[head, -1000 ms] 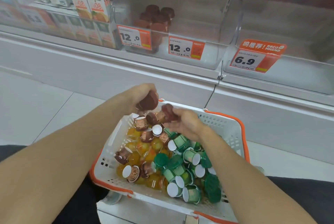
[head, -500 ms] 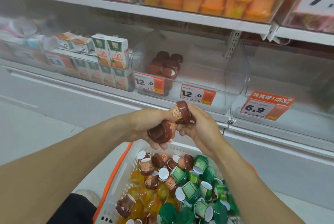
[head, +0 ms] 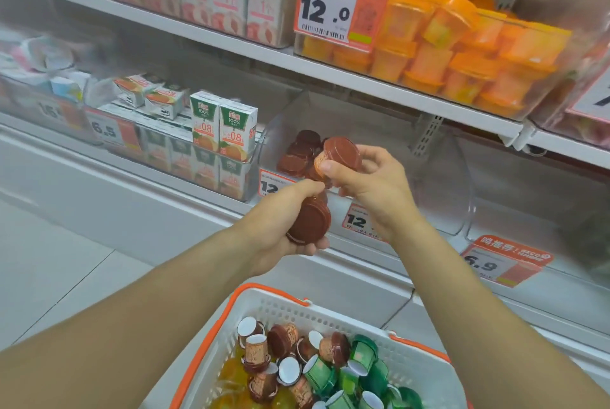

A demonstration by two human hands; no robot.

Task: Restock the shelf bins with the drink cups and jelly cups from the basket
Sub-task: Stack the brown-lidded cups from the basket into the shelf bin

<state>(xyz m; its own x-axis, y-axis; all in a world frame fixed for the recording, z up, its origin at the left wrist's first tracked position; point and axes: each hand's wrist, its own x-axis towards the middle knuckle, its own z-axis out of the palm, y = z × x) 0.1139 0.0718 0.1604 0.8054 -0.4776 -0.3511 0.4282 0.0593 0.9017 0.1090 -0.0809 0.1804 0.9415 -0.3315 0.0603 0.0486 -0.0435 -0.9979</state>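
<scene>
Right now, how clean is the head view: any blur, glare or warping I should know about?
Head view: the left shelf bins smear with motion blur and the clear bin fronts look hazy; wide-angle bending curves the shelf edge; both hands, left hand and right hand, and their brown cups stay fairly sharp; lighting is even, shadows faint.

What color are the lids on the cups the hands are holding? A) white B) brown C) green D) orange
B: the left hand grips a cup with a brown lid, and the right hand pinches another brown-lidded cup in front of the clear bin that has brown cups in it.
</scene>
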